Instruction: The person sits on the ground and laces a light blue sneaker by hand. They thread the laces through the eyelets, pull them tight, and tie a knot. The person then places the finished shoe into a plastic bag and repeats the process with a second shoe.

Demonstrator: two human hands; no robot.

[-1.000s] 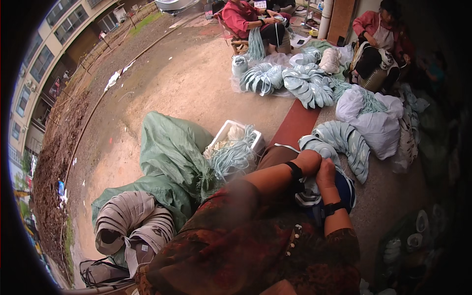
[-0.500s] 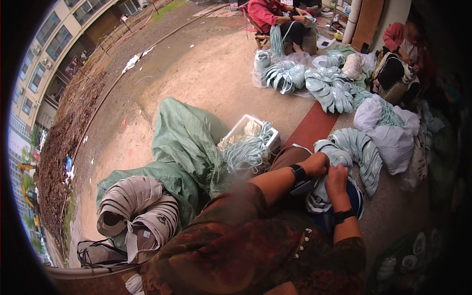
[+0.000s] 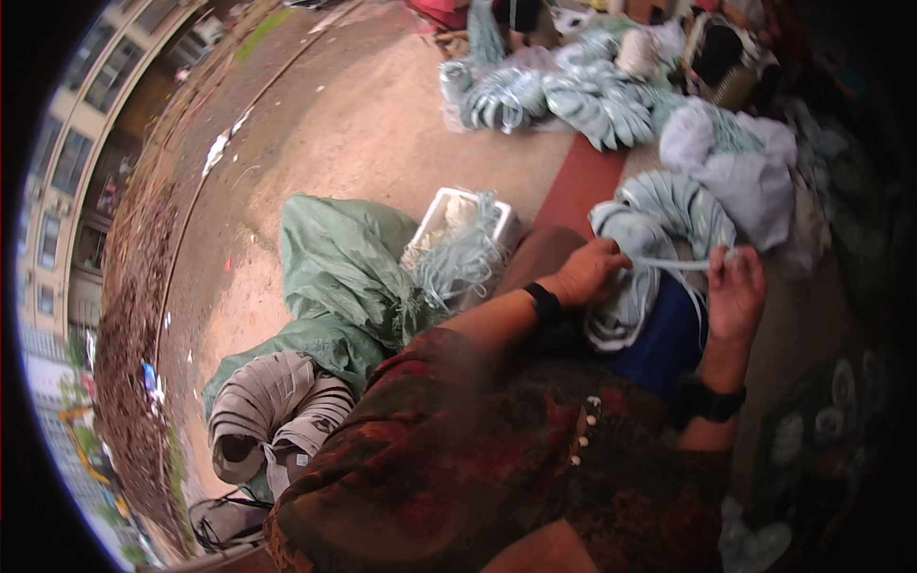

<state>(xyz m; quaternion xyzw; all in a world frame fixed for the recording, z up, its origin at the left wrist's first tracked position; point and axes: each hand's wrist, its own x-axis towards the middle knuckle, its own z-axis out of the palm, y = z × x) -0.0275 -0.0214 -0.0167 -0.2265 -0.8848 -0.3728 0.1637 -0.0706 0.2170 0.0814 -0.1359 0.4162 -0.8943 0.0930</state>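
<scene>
Dirt yard (image 3: pixel 325 134) beyond, left hand (image 3: pixel 589 272) and right hand (image 3: pixel 737 294) now drawn apart, gripping pale-blue cord (image 3: pixel 671 263) between them

A thin pale-blue strip (image 3: pixel 671 263) spans from left hand (image 3: pixel 594 272) to right hand (image 3: pixel 736 294), before a curved stack of pale-blue pieces (image 3: pixel 686 212). Left of the hands sits a white rectangular box (image 3: pixel 465 194), thin pale-blue cords (image 3: pixel 458 265) in and over it; farther left, a green woven sack (image 3: pixel 334 260). Behind the stack, rightward: a white plastic bag (image 3: pixel 755 196).
</scene>
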